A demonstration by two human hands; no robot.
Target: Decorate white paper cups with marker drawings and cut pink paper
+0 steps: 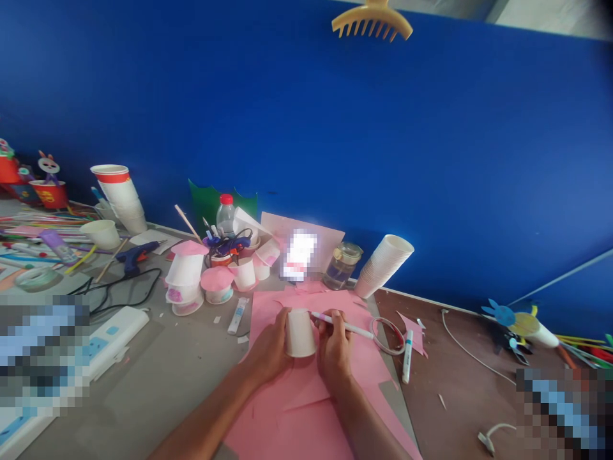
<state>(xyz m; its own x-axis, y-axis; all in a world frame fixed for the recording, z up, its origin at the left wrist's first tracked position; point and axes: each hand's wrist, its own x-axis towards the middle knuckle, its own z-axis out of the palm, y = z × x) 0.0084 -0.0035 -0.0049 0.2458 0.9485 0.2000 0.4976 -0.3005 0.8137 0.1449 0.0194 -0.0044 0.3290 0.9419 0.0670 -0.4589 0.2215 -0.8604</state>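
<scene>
Head view: at lower centre, the left hand (275, 345) has its fingers closed around a white cup (301, 333) over pink paper (299, 393). The right hand (336, 348) pinches a marker (358, 330), tip just beside the cup's upper right edge; contact cannot be told. The cup's visible side looks unmarked, seemingly barely begun; pink-topped cups (186, 267), left of centre, look further along.

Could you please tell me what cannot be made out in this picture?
All in the head view:
Bright screen: content lost to pixelation.
Left hand: some fingers hidden behind the white cup.
Marker in the right hand: contact with the cup too small to tell.
Power strip: partly covered by pixelation.
Yellow comb-like object: cut off by the top edge.
</scene>
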